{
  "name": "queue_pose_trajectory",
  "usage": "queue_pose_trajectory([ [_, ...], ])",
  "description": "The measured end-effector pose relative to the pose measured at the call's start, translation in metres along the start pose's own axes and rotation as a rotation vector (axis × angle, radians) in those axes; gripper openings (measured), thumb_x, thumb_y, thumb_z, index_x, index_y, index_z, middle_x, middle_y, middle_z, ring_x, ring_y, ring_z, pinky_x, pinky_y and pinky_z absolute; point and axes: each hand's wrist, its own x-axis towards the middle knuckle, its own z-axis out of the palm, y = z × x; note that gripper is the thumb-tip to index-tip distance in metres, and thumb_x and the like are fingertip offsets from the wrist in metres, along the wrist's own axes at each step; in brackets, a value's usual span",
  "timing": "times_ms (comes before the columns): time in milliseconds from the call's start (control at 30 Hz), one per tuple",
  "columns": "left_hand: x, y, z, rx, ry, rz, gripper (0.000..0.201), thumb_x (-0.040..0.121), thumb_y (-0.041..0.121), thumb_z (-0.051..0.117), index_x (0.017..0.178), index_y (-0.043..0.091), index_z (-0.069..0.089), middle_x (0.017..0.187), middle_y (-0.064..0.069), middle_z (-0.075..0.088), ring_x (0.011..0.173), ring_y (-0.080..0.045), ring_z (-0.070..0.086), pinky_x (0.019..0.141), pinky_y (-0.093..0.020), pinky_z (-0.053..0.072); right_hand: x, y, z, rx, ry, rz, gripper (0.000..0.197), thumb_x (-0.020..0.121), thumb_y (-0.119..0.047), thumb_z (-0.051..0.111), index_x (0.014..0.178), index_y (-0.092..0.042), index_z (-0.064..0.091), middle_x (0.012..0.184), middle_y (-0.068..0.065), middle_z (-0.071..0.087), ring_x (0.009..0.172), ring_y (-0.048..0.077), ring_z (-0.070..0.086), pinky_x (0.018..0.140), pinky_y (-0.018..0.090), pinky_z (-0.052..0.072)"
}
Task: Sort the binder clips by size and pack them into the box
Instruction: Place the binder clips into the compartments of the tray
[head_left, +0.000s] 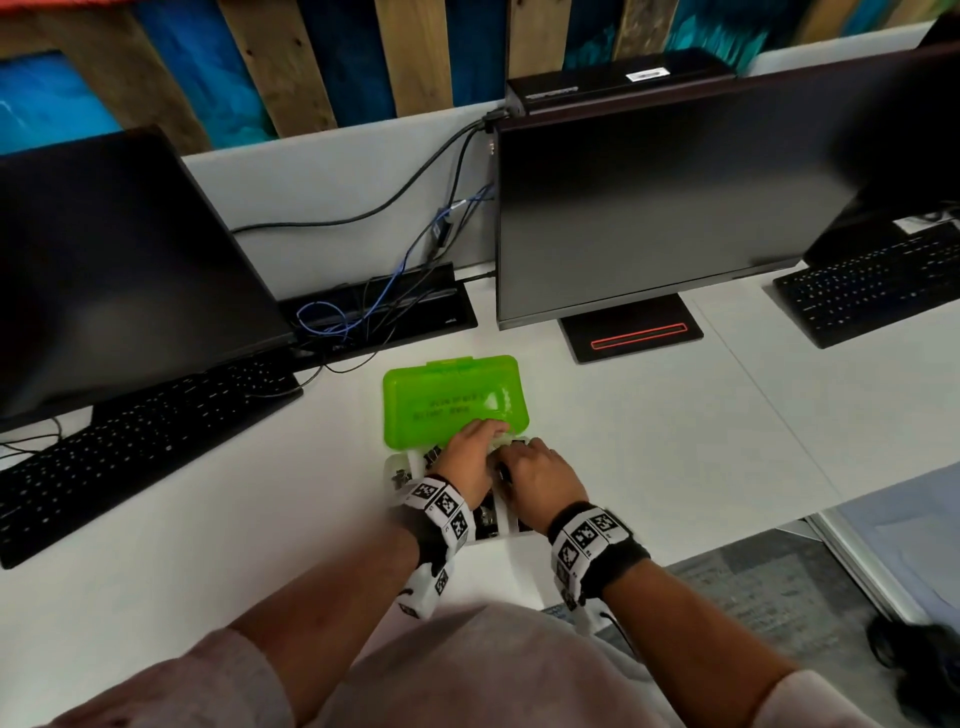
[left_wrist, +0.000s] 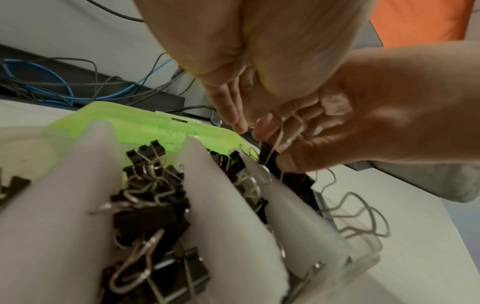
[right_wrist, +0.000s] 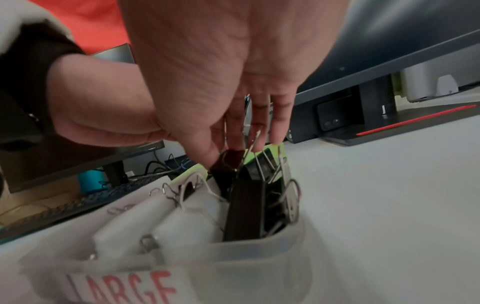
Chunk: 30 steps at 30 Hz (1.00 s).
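We've got the right hand (right_wrist: 233, 82) pinching a big black clip (right_wrist: 228, 160) by thumb and fingers (right_wrist: 207, 152), left hand (left_wrist: 259, 61) fingers loosely steadying its wire handles, so ease it straight down beneath the fingertips into the box (right_wrist: 259, 257) compartment labelled large.

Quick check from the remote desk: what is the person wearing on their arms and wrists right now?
Both hands are bare: left hand, right hand. Each wrist carries a black strap with white blocks printed with black square marker codes: left wrist band, right wrist band. A thin black cable trails from the right band. Pale pink sleeves are pushed up the forearms.
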Motion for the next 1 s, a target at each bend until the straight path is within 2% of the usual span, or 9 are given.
queue_pose_trajectory([
  [167, -0.001, -0.018, -0.012, 0.08, 0.089, -0.011, 0.059, 0.077, -0.018, 0.042, 0.125, 0.015, 0.052, 0.129, -0.006, 0.05, 0.123, -0.024, 0.044, 0.106, -0.031, 0.037, 0.001, 0.002, -0.006, 0.179, -0.099, -0.016, 0.025, 0.076, -0.013, 0.061, 0.1, -0.013, 0.065, 0.101, 0.009, 0.067, 0.099, 0.028, 0.053, 0.083, 0.035, 0.047],
  [300, -0.003, -0.027, -0.018, 0.08, 0.124, -0.029, 0.048, 0.083, -0.012, 0.044, 0.12, 0.017, 0.056, 0.128, -0.004, 0.052, 0.124, -0.023, 0.043, 0.107, -0.029, 0.034, 0.002, 0.006, -0.003, 0.197, -0.098, 0.011, 0.029, 0.078, -0.021, 0.064, 0.107, -0.018, 0.066, 0.108, 0.003, 0.069, 0.102, 0.026, 0.052, 0.088, 0.034, 0.047],
  [367, -0.006, -0.031, -0.021, 0.084, 0.137, -0.039, 0.042, 0.086, -0.008, 0.044, 0.117, 0.017, 0.057, 0.126, -0.003, 0.053, 0.124, -0.021, 0.042, 0.106, -0.028, 0.033, 0.002, 0.009, -0.004, 0.303, -0.042, 0.051, 0.024, 0.08, -0.024, 0.063, 0.103, -0.019, 0.068, 0.103, 0.003, 0.07, 0.099, 0.023, 0.054, 0.088, 0.034, 0.049],
  [500, -0.012, -0.033, -0.026, 0.126, 0.096, -0.011, 0.028, 0.089, 0.006, 0.05, 0.11, 0.02, 0.062, 0.115, -0.001, 0.059, 0.115, -0.019, 0.046, 0.103, -0.029, 0.037, -0.001, 0.014, -0.012, 0.451, 0.058, 0.149, 0.02, 0.081, -0.028, 0.067, 0.098, -0.018, 0.071, 0.093, 0.003, 0.069, 0.084, 0.017, 0.061, 0.083, 0.027, 0.048],
  [567, -0.014, -0.031, -0.023, 0.188, 0.049, 0.038, 0.023, 0.089, 0.014, 0.054, 0.108, 0.024, 0.063, 0.109, 0.002, 0.062, 0.108, -0.019, 0.048, 0.097, -0.035, 0.04, -0.004, 0.016, -0.014, 0.497, -0.019, 0.115, 0.015, 0.08, -0.027, 0.068, 0.092, -0.018, 0.071, 0.088, -0.002, 0.07, 0.077, 0.011, 0.061, 0.078, 0.025, 0.05],
  [633, -0.015, -0.027, -0.019, 0.279, 0.006, 0.096, 0.022, 0.088, 0.022, 0.055, 0.107, 0.029, 0.062, 0.109, 0.006, 0.061, 0.107, -0.019, 0.046, 0.093, -0.033, 0.038, -0.008, 0.014, -0.012, 0.496, -0.155, 0.068, 0.014, 0.081, -0.031, 0.068, 0.09, -0.022, 0.07, 0.087, -0.007, 0.07, 0.076, 0.007, 0.06, 0.076, 0.023, 0.049],
  [733, -0.013, -0.022, -0.012, 0.388, -0.049, 0.173, 0.025, 0.088, 0.026, 0.054, 0.112, 0.03, 0.061, 0.117, 0.01, 0.057, 0.113, -0.017, 0.041, 0.093, -0.031, 0.031, -0.008, 0.014, -0.008, 0.482, -0.141, 0.092, 0.012, 0.08, -0.03, 0.067, 0.089, -0.022, 0.069, 0.086, -0.005, 0.071, 0.074, 0.009, 0.061, 0.074, 0.024, 0.049],
  [867, -0.011, -0.017, -0.007, 0.516, -0.091, 0.235, 0.032, 0.086, 0.029, 0.054, 0.117, 0.025, 0.059, 0.122, 0.009, 0.053, 0.117, -0.019, 0.038, 0.092, -0.033, 0.028, -0.007, 0.01, -0.007, 0.467, -0.08, 0.128, 0.009, 0.077, -0.023, 0.066, 0.083, -0.017, 0.067, 0.075, -0.006, 0.065, 0.067, 0.011, 0.055, 0.066, 0.02, 0.04],
  [1000, -0.012, -0.014, -0.004, 0.6, -0.103, 0.244, 0.03, 0.087, 0.035, 0.052, 0.113, 0.022, 0.061, 0.121, 0.007, 0.051, 0.117, -0.021, 0.037, 0.092, -0.034, 0.028, -0.009, 0.016, -0.005, 0.503, -0.032, 0.211, 0.012, 0.078, -0.024, 0.065, 0.087, -0.015, 0.067, 0.08, 0.001, 0.071, 0.072, 0.018, 0.062, 0.071, 0.027, 0.05],
])
